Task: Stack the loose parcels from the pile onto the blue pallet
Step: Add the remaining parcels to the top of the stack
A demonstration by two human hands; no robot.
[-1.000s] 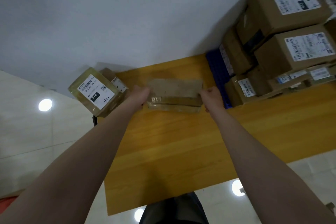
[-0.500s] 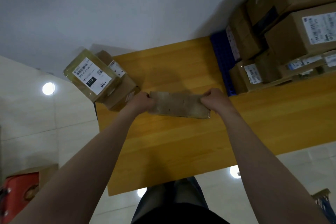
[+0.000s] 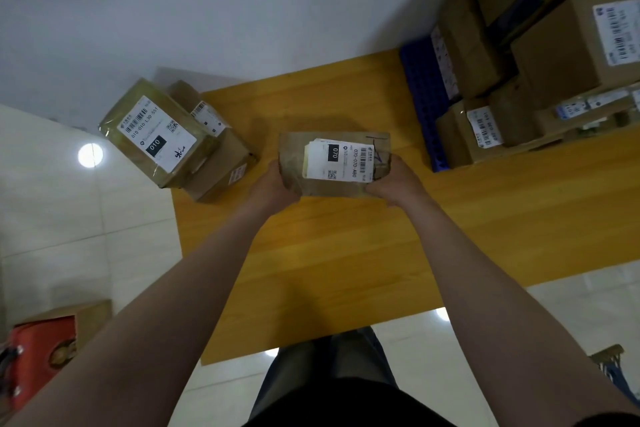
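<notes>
A flat brown parcel (image 3: 294,156) with a white "070" shipping label facing up is held above the middle of the wooden table (image 3: 329,253). My left hand (image 3: 273,184) grips its left end and my right hand (image 3: 394,180) grips its right end. The blue pallet (image 3: 420,94) lies at the table's far right, with several labelled cardboard boxes (image 3: 561,55) stacked on it. At the table's far left corner sit the loose parcels: a taped box (image 3: 156,135) labelled "010" on top of two smaller cartons (image 3: 221,166).
A white wall runs behind the table. Pale floor tiles with light reflections surround it. A red box (image 3: 38,354) stands on the floor at the lower left, and my legs show below the table's near edge.
Both hands turned the flat parcel over, so its white label now faces up, and drew it slightly nearer. The view dropped and shifted right toward the pallet.
</notes>
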